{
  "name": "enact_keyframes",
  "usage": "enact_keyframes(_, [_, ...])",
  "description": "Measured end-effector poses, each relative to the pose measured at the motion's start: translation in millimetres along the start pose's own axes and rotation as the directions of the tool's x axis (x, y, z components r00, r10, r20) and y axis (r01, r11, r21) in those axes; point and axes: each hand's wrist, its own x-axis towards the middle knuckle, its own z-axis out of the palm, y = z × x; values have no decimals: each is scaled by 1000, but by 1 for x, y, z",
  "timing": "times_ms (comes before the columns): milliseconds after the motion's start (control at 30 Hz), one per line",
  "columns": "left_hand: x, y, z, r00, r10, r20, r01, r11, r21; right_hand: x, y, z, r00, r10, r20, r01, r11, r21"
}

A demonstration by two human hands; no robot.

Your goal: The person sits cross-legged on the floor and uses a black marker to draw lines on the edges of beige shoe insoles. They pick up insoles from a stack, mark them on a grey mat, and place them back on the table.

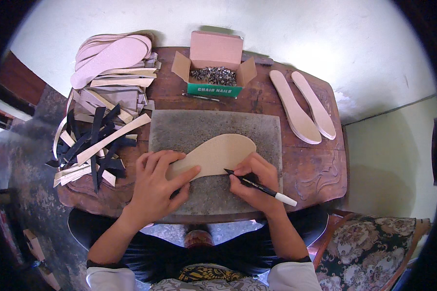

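A beige shoe insole [223, 151] lies on a grey rectangular slab [179, 131], its wide end toward the upper right. My left hand [159, 182] presses on its narrow end, fingers on top and thumb along the lower edge. In my right hand [258, 182] is a black pen [252, 183] with a white end, pinched between thumb and fingers. The pen's tip meets the insole's lower edge near the wide end, or sits just beside it; a mark cannot be made out.
A carved wooden table [306, 169] carries everything. Left are stacked pink insoles [116, 58] and black and cream strips [104, 140]. An open green box [213, 90] of small metal nails stands at the back, a thin tool [202, 98] before it. Two insole stacks [296, 106] lie right.
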Motion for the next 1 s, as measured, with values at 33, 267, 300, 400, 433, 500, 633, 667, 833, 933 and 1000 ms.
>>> enact_keyframes(33, [0, 0, 1, 1000, -2, -3, 2, 1000, -1, 0, 3, 0, 1000, 1, 8, -1, 1000, 13])
enact_keyframes(267, [-2, -1, 2, 1000, -11, 2, 11, 1000, -16, 1, 6, 0, 999, 28, 22, -29, 998, 58])
enact_keyframes(300, [-2, 0, 1, 1000, -14, 4, 15, 1000, -15, 0, 6, 1, 999, 33, 25, -35, 998, 59])
enact_keyframes(400, [-1, -1, 2, 1000, -12, -3, 12, 1000, -20, -1, 4, -1, 998, 54, 29, -56, 997, 45])
enact_keyframes(433, [-1, -1, 2, 1000, -12, -8, 12, 1000, -17, 0, 3, -2, 998, 60, 32, -61, 997, 37])
enact_keyframes(500, [-1, 0, 2, 1000, -13, -2, 13, 1000, -8, 0, 2, -2, 997, 70, 37, -71, 997, 27])
enact_keyframes(633, [0, 0, 2, 1000, -14, -6, 14, 1000, -7, 0, 2, -2, 997, 71, 41, -72, 997, 23])
enact_keyframes(667, [0, 0, 2, 1000, -13, -7, 13, 1000, -8, 0, 2, -2, 997, 69, 41, -70, 997, 26])
enact_keyframes(833, [0, 0, 0, 1000, -14, 5, 14, 1000, -15, 1, 0, -2, 997, 71, 42, -71, 997, 9])
enact_keyframes(933, [-1, -1, 2, 1000, -10, -7, 10, 1000, -23, 1, 0, -2, 996, 74, 44, -75, 997, 9])
enact_keyframes(1000, [-1, -1, 2, 1000, -12, -8, 12, 1000, -12, 0, 1, -1, 997, 66, 43, -67, 998, 9])
